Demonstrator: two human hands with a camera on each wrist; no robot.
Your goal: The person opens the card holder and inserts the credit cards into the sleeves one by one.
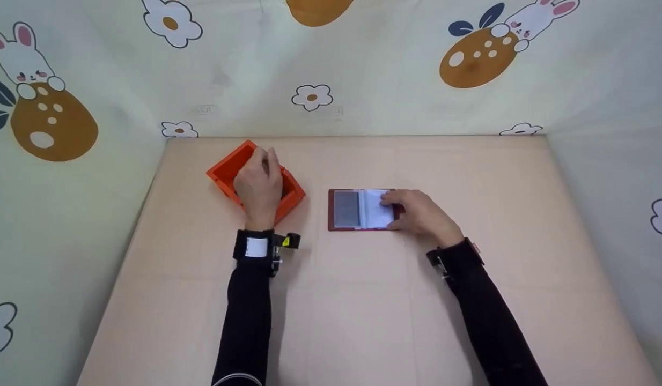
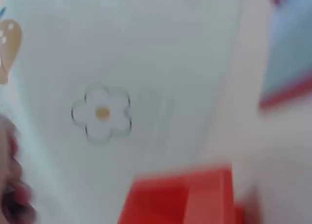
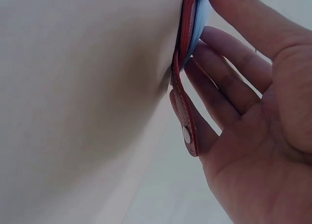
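Note:
My left hand (image 1: 258, 185) is above the orange-red box (image 1: 229, 170), its fingers bent and hiding part of the inside. At the left edge of the left wrist view the fingers (image 2: 12, 170) are blurred beside a dark patch; whether they hold anything cannot be made out. A reddish-brown card holder (image 1: 331, 210) lies open on the table, showing clear and whitish sleeves. My right hand (image 1: 422, 214) grips its right edge between thumb and fingers. In the right wrist view its strap with a metal snap (image 3: 186, 134) hangs by the palm.
The box stands at the back left of the pale table (image 1: 358, 321), turned at an angle, with the card holder to its right. Walls of patterned cloth (image 1: 245, 80) enclose the back and both sides.

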